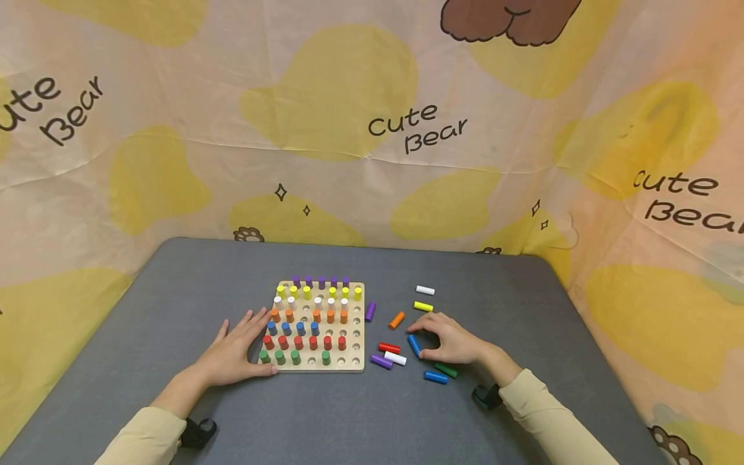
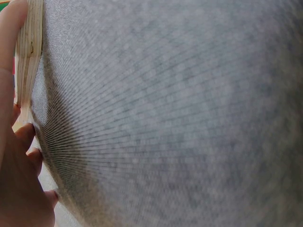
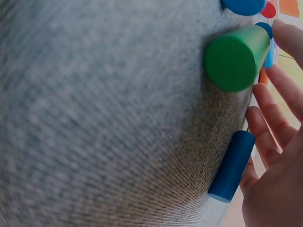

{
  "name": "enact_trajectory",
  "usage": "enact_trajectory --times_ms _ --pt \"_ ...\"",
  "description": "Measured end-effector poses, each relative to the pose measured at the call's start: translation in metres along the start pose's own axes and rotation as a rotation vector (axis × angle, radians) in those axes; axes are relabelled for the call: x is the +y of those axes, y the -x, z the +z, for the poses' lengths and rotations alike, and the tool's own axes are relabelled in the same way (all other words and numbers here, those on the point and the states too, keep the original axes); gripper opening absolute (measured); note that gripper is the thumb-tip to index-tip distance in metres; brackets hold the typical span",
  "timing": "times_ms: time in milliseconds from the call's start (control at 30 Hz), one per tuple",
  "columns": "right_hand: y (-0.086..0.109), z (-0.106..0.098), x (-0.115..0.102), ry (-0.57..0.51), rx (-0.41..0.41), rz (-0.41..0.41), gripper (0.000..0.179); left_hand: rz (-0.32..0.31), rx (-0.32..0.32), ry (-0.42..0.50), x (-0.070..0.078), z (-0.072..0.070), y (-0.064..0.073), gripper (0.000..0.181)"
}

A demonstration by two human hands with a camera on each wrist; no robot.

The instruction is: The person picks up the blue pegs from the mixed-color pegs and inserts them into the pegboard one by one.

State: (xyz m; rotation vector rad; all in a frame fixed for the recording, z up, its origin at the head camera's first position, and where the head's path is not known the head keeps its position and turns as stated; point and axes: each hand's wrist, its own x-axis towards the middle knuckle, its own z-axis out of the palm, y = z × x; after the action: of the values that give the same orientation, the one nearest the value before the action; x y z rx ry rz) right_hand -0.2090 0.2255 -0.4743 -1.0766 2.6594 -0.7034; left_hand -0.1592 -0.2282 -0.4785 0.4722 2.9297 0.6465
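Note:
A square wooden pegboard (image 1: 352, 365) with rows of coloured pegs lies left of centre in the head view. My left hand (image 1: 235, 352) rests against its left edge, fingers spread, thumb at the near left corner; the left wrist view shows the thumb (image 2: 8, 33) on the board's side. To the right, my right hand (image 1: 453, 341) holds a blue peg (image 1: 414, 345) lying on the table, thumb and index finger at its two ends. Near that hand lie a green peg (image 1: 445, 370) and another blue peg (image 1: 436, 377). A dark blue peg (image 3: 232, 165) shows beside its fingers in the right wrist view.
Between board and right hand lie a red peg (image 1: 389, 347), a white peg (image 1: 395, 358), purple pegs (image 1: 382, 362) and an orange peg (image 1: 397, 320). Farther back are a yellow peg (image 1: 423, 306) and a white one. Printed cloth (image 1: 325, 213) encloses the grey table (image 1: 325, 420).

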Motion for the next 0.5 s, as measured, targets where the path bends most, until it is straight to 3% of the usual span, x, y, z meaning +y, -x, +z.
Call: enact_trajectory --times_ms 500 --pt "0.0012 0.0023 -0.0056 0.016 0.015 0.007 0.043 0.000 0.003 0.003 -0.0026 0.0022 -0.0010 0.110"
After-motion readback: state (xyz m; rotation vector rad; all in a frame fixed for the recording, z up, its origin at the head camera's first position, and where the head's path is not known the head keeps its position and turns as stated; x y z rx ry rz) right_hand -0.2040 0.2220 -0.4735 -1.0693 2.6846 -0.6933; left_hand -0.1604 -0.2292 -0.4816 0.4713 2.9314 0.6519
